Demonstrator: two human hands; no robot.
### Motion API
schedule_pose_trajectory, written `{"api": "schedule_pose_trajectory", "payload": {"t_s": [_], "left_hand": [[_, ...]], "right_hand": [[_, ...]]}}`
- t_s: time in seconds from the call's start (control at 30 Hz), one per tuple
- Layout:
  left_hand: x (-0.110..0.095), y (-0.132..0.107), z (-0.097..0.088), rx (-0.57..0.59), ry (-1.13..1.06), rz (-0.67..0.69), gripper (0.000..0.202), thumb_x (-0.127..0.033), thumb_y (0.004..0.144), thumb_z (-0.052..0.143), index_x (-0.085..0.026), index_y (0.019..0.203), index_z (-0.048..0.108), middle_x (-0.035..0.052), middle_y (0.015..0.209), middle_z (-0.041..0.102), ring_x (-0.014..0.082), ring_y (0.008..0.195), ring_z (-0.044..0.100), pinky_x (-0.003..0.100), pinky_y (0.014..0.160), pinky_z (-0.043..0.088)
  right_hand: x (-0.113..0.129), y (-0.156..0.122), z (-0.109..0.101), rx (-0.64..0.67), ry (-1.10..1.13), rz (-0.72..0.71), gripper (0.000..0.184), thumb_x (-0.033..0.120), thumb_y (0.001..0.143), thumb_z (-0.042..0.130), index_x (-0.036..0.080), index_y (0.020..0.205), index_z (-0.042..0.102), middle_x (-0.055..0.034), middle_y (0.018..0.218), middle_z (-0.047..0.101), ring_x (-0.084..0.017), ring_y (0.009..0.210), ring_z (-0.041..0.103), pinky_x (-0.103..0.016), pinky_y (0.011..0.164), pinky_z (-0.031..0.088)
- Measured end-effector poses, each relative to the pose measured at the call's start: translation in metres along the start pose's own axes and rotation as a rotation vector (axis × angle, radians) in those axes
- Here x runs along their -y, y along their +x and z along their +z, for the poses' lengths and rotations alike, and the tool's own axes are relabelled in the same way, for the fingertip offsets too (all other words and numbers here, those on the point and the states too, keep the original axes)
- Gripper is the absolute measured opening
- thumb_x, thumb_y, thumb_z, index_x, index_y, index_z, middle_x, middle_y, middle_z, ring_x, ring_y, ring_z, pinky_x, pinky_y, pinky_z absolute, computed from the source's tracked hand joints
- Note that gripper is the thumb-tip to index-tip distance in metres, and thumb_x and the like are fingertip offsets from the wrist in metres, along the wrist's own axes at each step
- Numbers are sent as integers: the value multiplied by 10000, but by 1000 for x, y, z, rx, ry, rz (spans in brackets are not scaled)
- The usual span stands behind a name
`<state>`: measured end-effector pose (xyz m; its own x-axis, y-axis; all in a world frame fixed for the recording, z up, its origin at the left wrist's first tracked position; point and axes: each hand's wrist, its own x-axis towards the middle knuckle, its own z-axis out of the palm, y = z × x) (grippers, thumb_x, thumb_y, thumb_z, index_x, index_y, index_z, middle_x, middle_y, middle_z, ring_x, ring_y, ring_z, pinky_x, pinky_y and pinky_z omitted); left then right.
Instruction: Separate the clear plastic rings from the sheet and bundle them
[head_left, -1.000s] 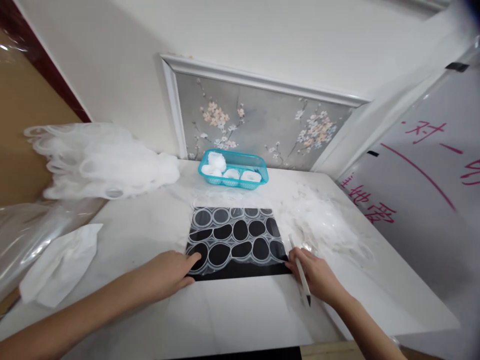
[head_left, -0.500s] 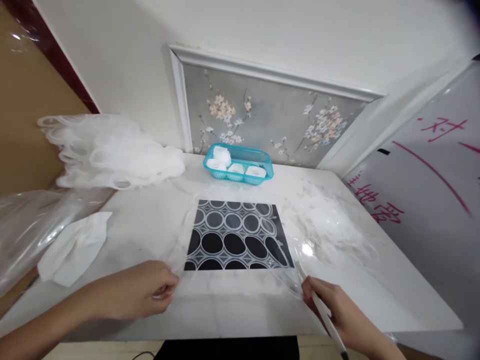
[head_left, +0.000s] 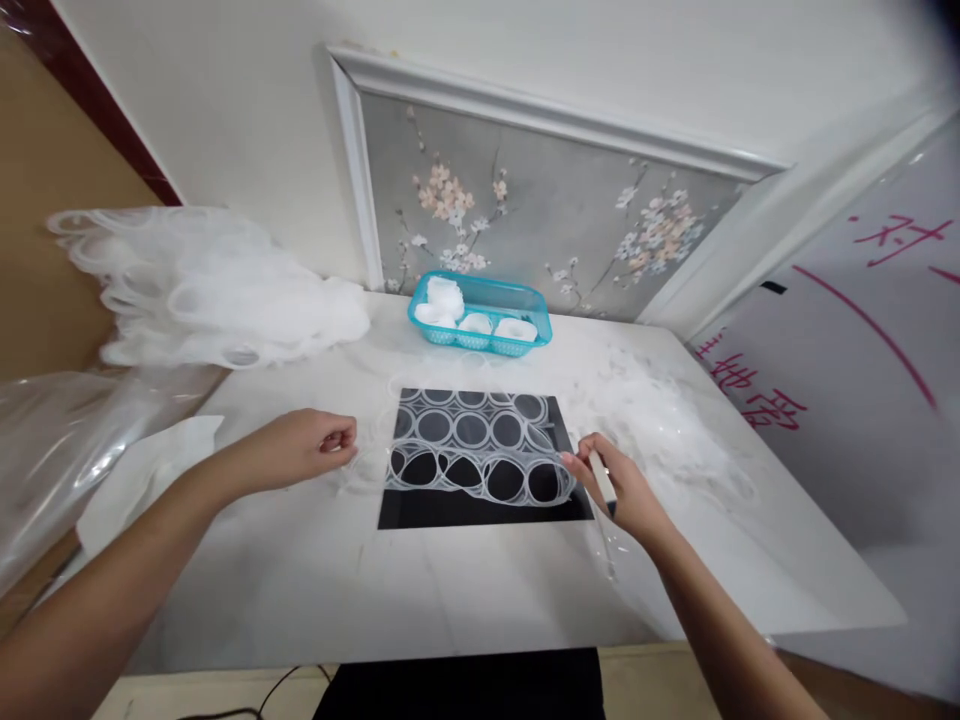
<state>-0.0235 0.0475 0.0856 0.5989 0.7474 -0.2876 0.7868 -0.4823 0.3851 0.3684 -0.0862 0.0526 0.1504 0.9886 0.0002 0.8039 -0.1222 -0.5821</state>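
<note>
A clear film sheet with white ring outlines (head_left: 480, 455) hangs, slightly crumpled, over a black mat (head_left: 480, 505) on the white table (head_left: 450, 600). My left hand (head_left: 300, 450) pinches the sheet's left edge, fingers closed. My right hand (head_left: 619, 485) pinches its right edge and also holds a white pen-like tool (head_left: 600, 478) against the palm. The sheet sags between both hands just above the mat.
A teal basket (head_left: 480, 318) with white rings stands at the back. A heap of clear ring offcuts (head_left: 210, 295) lies back left, more film scraps (head_left: 660, 430) right. A white cloth (head_left: 142, 470) lies left. A board with red writing (head_left: 840, 330) leans at right.
Both hands pulled the sheet toward me, then lifted it and carried it back over the mat. It lay flat before and is now raised and crumpled.
</note>
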Motion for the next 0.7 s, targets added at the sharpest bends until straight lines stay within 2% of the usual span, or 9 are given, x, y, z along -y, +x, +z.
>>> {"api": "schedule_pose_trajectory", "payload": {"t_s": [0.07,0.13,0.23,0.33,0.4,0.47,0.57,0.7], "left_hand": [[-1,0,7,26,-1,14,324,-446,874,394,-184,852,584,-23,667,531,131,598,498,237,577,337],[-5,-2,19,16,-13,14,390,-481,890,396,-186,1062,585,3,754,573,152,657,544,251,620,377],[-9,-6,43,-33,-20,93,472,-527,875,469,-202,1209,540,58,984,609,197,869,583,284,763,421],[-7,-5,62,-99,63,247,378,-480,885,513,-207,1136,587,72,1066,594,215,968,558,313,842,410],[-4,-3,69,-166,149,335,273,-369,948,429,-193,996,632,69,971,602,197,882,557,321,803,408],[-3,-3,71,-212,207,402,321,-270,977,349,-176,854,631,62,876,592,180,796,540,317,755,400],[-6,-6,67,-173,183,453,302,-221,974,348,-168,802,591,41,833,571,156,758,521,290,726,392],[-11,-8,62,-105,161,484,217,-218,947,397,-175,819,567,26,835,563,149,755,515,280,720,386]], "right_hand": [[-2,6,7,-43,-107,75,290,532,874,434,254,798,400,45,584,494,-152,490,448,-269,542,346],[-7,11,15,-64,-145,124,302,544,858,450,254,790,399,35,602,540,-169,516,497,-271,545,349],[-10,19,28,-66,-73,96,285,508,827,514,248,783,406,14,697,613,-182,617,577,-261,568,371],[-9,24,34,-55,-53,15,209,408,815,535,241,787,413,9,711,621,-182,643,586,-263,600,386],[-8,25,31,-96,-85,-20,145,337,810,522,237,815,417,1,722,621,-188,648,582,-270,610,386],[-9,27,22,-129,-132,-23,128,302,798,528,233,823,423,-11,731,627,-197,652,581,-276,607,381],[-12,36,5,-133,-139,-14,195,375,806,560,234,781,428,-19,733,643,-198,630,583,-279,593,381],[-14,75,3,-278,-144,36,271,476,818,563,234,852,445,-54,858,686,-223,724,629,-292,625,401]]}}
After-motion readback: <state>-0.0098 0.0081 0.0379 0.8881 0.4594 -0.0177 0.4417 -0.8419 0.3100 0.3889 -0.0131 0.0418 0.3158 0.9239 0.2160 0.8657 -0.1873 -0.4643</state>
